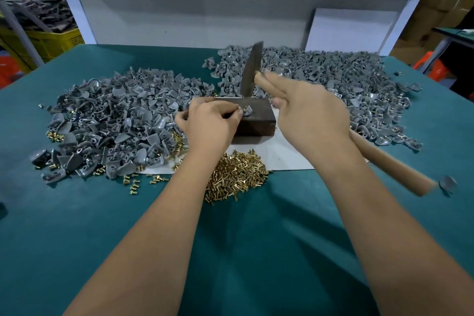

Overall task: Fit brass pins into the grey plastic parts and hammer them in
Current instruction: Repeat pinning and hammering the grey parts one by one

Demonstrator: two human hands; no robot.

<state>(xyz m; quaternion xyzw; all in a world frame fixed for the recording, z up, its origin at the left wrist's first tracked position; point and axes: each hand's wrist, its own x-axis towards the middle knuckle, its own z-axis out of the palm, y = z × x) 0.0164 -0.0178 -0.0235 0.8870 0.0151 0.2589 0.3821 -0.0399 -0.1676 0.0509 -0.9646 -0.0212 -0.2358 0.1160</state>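
Wooden-handled hammer (250, 69) gripped by right hand (313, 113); left hand (210, 123) pinches grey part (247, 110).

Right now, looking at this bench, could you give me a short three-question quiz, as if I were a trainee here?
1. True or false: the right hand holds the hammer by its wooden handle.
2. What does the grey plastic part, pinched by the left hand, rest on? A) the dark metal block B) the white sheet C) the yellow crate
3. Fill in: the largest loose heap of brass pins lies on the green table ______ the person than the block.

Key: 1 true; 2 A; 3 nearer to.
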